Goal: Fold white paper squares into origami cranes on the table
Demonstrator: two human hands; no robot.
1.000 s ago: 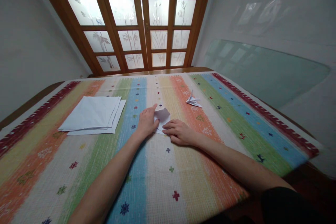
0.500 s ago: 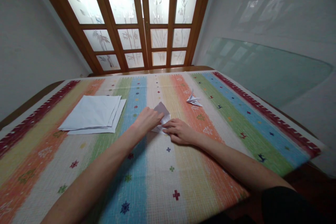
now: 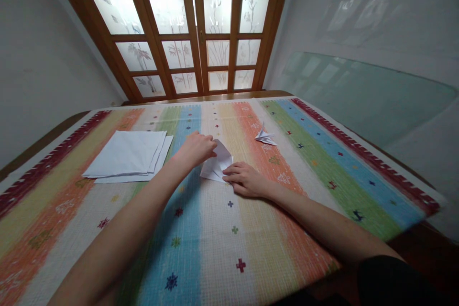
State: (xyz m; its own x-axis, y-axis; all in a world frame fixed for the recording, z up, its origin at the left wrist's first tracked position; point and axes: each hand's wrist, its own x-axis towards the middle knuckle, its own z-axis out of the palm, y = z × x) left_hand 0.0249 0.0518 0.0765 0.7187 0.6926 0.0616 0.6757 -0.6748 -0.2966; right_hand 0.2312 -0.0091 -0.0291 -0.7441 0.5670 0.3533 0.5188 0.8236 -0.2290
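Observation:
A small, partly folded white paper [image 3: 219, 163] lies on the striped tablecloth [image 3: 222, 229] in the middle of the table. My left hand [image 3: 195, 149] pinches its upper left flap and holds that flap lifted. My right hand [image 3: 244, 180] lies flat beside it, fingertips pressing the paper's lower right corner down onto the cloth.
A stack of white paper sheets [image 3: 129, 156] lies to the left of my hands. A finished folded paper figure [image 3: 265, 137] sits further back on the right. A wooden door with frosted glass panes [image 3: 201, 28] stands beyond the table's far edge. A glass pane [image 3: 358, 95] leans against the right wall.
My left hand has moved up and to the left, pulling a flap of the paper open. My right hand has stayed pressing the lower corner.

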